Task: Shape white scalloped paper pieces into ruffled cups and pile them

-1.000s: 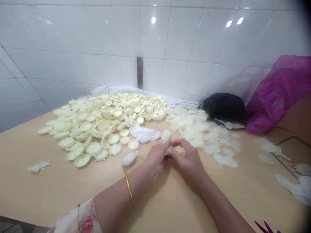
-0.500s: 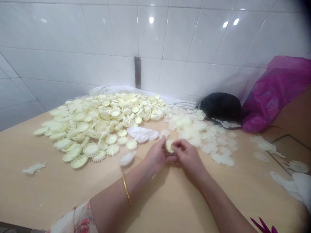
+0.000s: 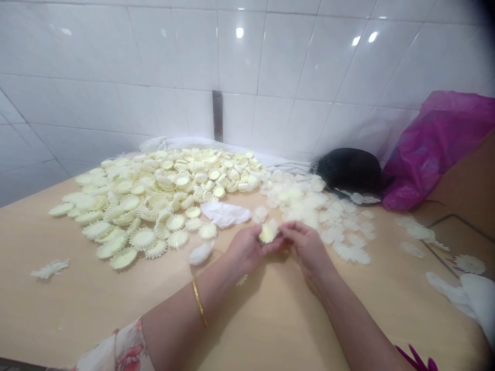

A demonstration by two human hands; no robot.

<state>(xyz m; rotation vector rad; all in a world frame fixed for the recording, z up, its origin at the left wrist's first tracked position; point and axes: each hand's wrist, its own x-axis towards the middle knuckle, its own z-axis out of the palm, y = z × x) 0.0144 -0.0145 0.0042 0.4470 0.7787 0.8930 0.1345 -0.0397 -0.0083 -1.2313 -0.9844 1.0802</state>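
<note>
Near the middle of the table, my left hand (image 3: 246, 248) grips a small pale yellow scalloped disc (image 3: 266, 232) between thumb and fingers. A whiter part shows on the disc's right side. At that edge my right hand (image 3: 305, 247) is closed in a pinch, with the hidden fingertips close to the left ones. To the left lies a large heap of pale yellow scalloped discs (image 3: 143, 238). Thin, translucent white scalloped pieces (image 3: 332, 219) spread out at the right. A white crumpled piece (image 3: 225, 214) rests just behind my hands, and a white oval piece (image 3: 200, 253) beside my left wrist.
A black bundle (image 3: 351, 170) and a magenta plastic bag (image 3: 421, 149) stand at the back right. White tiled wall (image 3: 301, 67) closes off the back of the wooden table (image 3: 127, 299). A lone white scrap (image 3: 50, 269) lies at the far left.
My right fingers have shifted slightly right, from over the disc to its edge. The disc is more exposed and tilted, with its whiter part now visible. My left hand keeps its hold.
</note>
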